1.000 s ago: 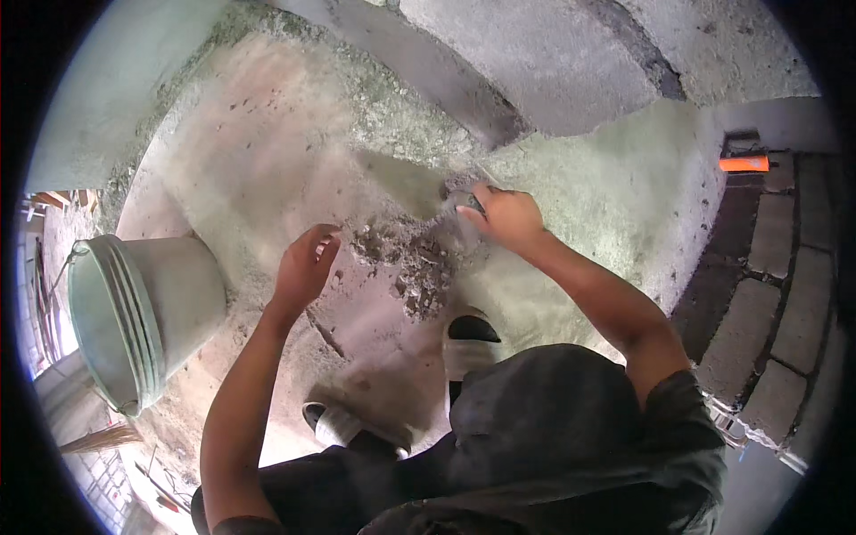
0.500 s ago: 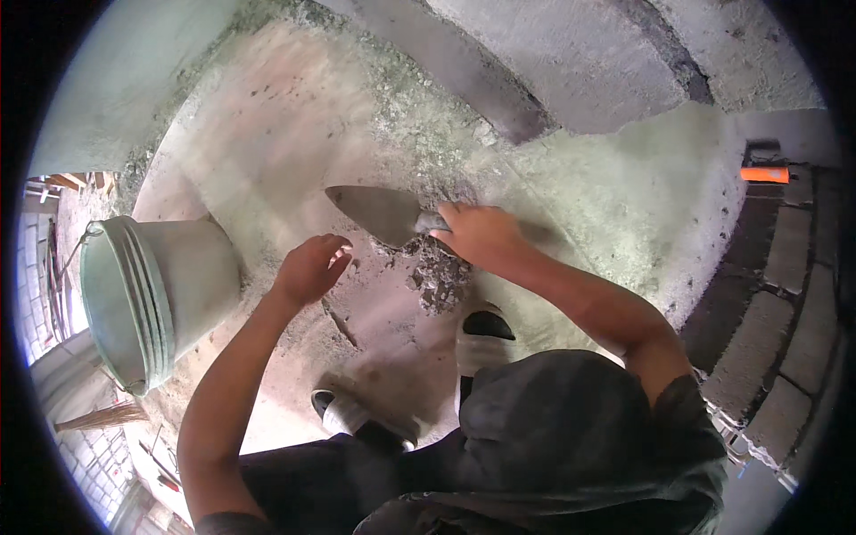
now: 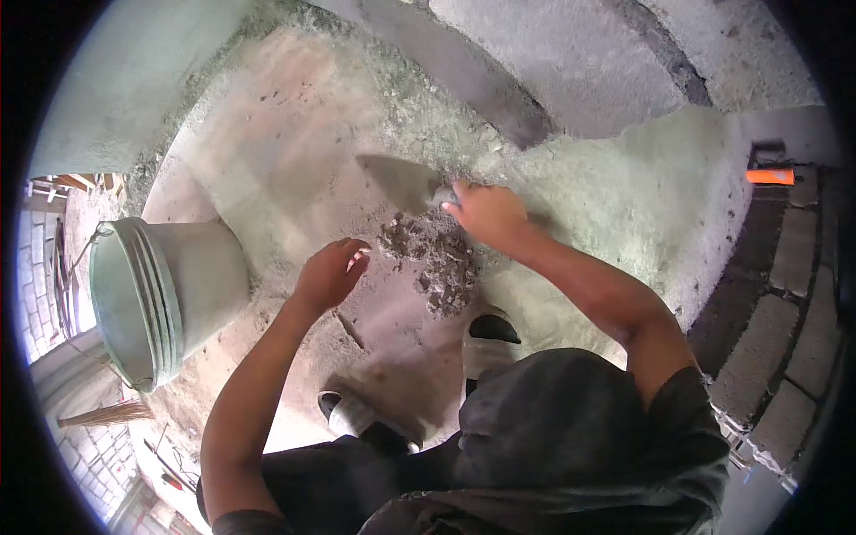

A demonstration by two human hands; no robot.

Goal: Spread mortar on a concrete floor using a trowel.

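Note:
My right hand [image 3: 489, 214] is closed round the handle of a pointed trowel [image 3: 397, 178], whose grey blade points left, low over the dusty floor and blurred by motion. Just on my side of the blade lies a heap of crumbly grey mortar [image 3: 446, 267]. My left hand [image 3: 332, 275] hovers left of that heap with its fingers curled loosely and apart; nothing shows in them.
A pale bucket [image 3: 201, 285] lies on its side at the left, mouth facing left. Straw bristles [image 3: 107, 414] show below it. At the right is a block wall [image 3: 753, 352] with an orange object [image 3: 769, 176] on it. My feet, in slip-on shoes [image 3: 486, 352], stand beside the mortar.
The trowel has moved away from me and slightly right, off the mortar, so more of the heap shows. My left hand has shifted a little right.

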